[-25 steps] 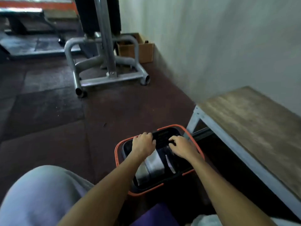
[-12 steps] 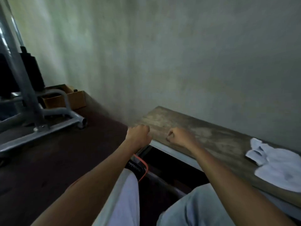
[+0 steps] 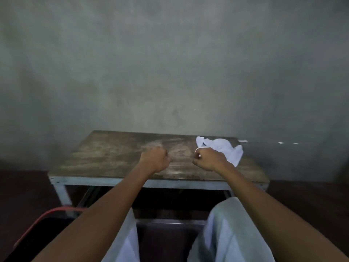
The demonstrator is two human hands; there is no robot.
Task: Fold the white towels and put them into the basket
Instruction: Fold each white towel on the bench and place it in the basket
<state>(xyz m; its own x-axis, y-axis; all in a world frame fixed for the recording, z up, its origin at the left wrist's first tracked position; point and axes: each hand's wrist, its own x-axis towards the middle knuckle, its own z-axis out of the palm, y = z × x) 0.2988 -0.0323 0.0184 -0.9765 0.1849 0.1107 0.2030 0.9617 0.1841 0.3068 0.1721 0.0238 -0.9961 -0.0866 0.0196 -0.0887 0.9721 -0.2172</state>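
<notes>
A crumpled white towel (image 3: 224, 148) lies on the right side of the low wooden table (image 3: 113, 154). My right hand (image 3: 208, 159) is a closed fist just in front of the towel's near-left edge; I cannot tell if it touches the cloth. My left hand (image 3: 154, 159) is also a closed fist with nothing in it, hovering over the table's middle. The dark basket with the orange rim (image 3: 51, 213) stands on the floor at the lower left, beside my left knee, mostly hidden by my left arm. Its contents are out of sight.
The table stands against a bare grey wall (image 3: 170, 72) on a white metal frame (image 3: 151, 183). Dark reddish floor (image 3: 22, 190) lies on both sides. My knees in light trousers (image 3: 226, 233) sit close to the table's front edge.
My view swung right from the basket on the floor to the table. Both hands left the basket and rose over the tabletop as fists; the right one now sits by the towel.
</notes>
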